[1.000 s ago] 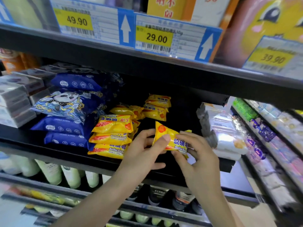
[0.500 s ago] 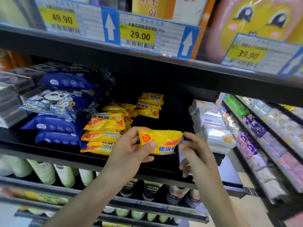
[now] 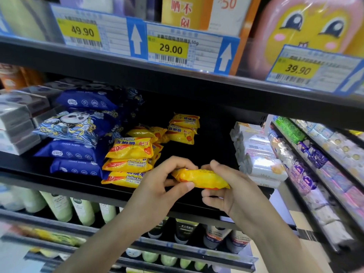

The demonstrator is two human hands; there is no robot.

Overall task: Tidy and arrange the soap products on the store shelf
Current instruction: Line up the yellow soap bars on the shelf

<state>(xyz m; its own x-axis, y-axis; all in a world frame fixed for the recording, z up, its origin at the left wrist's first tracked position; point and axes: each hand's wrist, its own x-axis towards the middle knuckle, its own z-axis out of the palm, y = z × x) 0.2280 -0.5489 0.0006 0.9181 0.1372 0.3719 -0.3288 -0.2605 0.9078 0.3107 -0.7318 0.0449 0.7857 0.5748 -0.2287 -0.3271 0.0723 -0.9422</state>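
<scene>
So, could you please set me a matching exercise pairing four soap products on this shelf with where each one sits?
Things:
1. yellow plastic-wrapped soap bar with orange trim
2. front stack of yellow sulfur soap packs
3. dark blue panda-print packs
4. white wrapped soap bars

Places:
A. left of the yellow stack
B. right end of the black shelf
C. held between both hands
D. shelf front, left of the hands

Pairs: 1-C, 2-D, 3-A, 4-B

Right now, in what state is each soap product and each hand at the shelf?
Left hand: grips held sulfur soap pack at its left end.
Right hand: grips the same pack's right end.
Held sulfur soap pack: off the shelf, lying flat.
Front sulfur soap stack: three high, uneven.
Rear sulfur soap stack: two high.
Blue packs: piled loosely.
</scene>
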